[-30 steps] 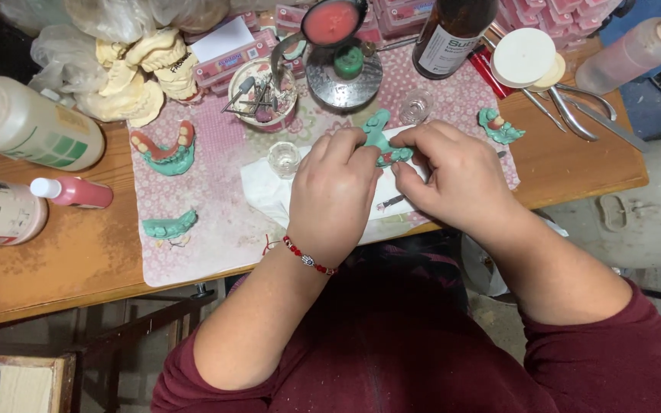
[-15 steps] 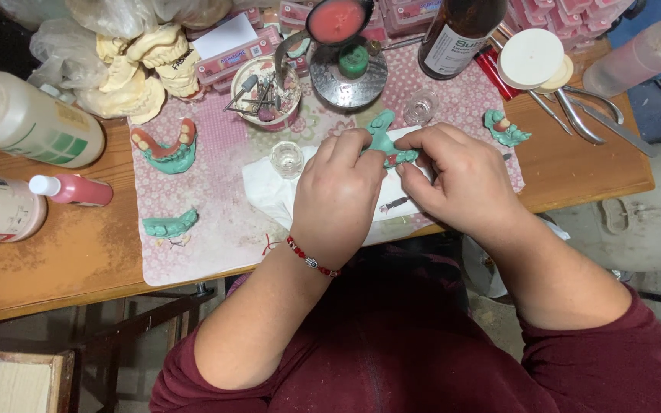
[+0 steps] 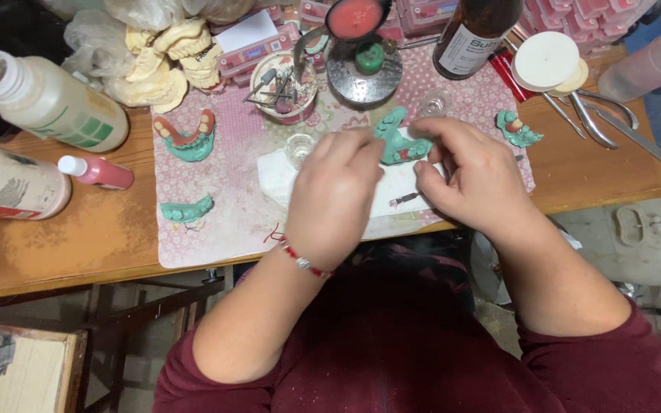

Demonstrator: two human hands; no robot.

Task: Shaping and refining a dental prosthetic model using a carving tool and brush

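Both my hands meet over the pink patterned mat (image 3: 231,176) on a wooden table (image 3: 70,237). My left hand (image 3: 338,195), with a red bead bracelet at the wrist, and my right hand (image 3: 472,172) together hold a green dental cast (image 3: 395,141) with pink wax on it, just above a white paper sheet (image 3: 399,195). The fingertips of both hands pinch the cast from either side. A thin tool with a dark tip (image 3: 407,200) lies on the paper under my right hand.
Other green casts lie on the mat at the left (image 3: 187,138), lower left (image 3: 185,209) and far right (image 3: 518,128). Bottles (image 3: 47,99) stand at the left, yellow plaster models (image 3: 166,57) at the back, a dark bottle (image 3: 476,30), metal pliers (image 3: 598,115) at the right.
Both hands stay on the green cast, with only small finger shifts. The view has drifted slightly.
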